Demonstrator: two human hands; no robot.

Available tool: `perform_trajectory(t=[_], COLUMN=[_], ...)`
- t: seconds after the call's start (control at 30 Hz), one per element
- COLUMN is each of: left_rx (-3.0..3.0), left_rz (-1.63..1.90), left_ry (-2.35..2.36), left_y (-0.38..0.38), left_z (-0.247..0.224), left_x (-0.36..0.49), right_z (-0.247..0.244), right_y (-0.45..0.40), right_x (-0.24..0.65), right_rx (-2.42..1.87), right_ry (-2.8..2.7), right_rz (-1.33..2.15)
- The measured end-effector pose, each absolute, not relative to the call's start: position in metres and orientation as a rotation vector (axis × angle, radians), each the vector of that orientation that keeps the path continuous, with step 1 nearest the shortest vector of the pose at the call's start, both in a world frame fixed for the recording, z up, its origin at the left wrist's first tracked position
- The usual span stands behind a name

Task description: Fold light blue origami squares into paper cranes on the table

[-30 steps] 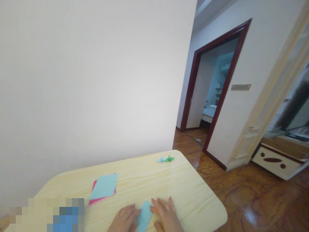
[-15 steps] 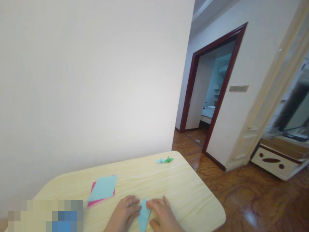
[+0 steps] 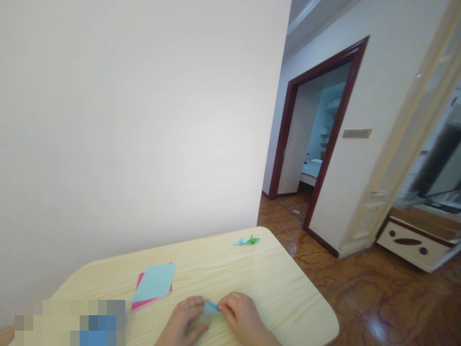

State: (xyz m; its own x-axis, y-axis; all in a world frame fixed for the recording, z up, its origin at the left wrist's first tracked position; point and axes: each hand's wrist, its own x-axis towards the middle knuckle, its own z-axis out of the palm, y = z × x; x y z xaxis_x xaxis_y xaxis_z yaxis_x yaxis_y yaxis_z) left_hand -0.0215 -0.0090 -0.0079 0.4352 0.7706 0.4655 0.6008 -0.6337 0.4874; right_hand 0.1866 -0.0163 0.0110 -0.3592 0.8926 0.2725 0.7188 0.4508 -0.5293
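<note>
A piece of light blue folded paper lies on the table between my hands, its right end a darker blue. My right hand pinches that right end between thumb and fingers. At the paper's left end, the fingertips of my left hand rest against it. The left fingers are stretched out, with the thumb apart below them. Part of the paper is covered by the fingers.
On the left of the pale wooden table lie light blue paper and pink paper beneath it. A small light blue folded-paper figure and a green one stand near the back right corner. A wall rises behind the table.
The long upright paper shape is now shorter and lies across between my hands. My right hand has closed from resting fingers into a pinch on its end. My left thumb has moved off the paper.
</note>
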Motion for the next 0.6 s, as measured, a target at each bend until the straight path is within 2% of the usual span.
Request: perform_trajectory(t=[0.13, 0.3, 0.6], left_rx=[1.993, 1.919, 2.277], left_rz=[0.898, 0.757, 0.882], left_ry=[1.35, 1.477, 1.645], left_y=[-0.011, -0.013, -0.018], left_z=[0.009, 0.019, 0.003], left_x=[-0.008, 0.003, 0.004], right_z=[0.019, 0.018, 0.011], right_y=[-0.018, -0.015, -0.01], right_x=[0.183, 0.18, 0.177], right_rx=[-1.322, -1.281, -1.495], right_ry=[-2.049, -1.935, -2.126], right_rz=[0.66, 0.883, 0.558])
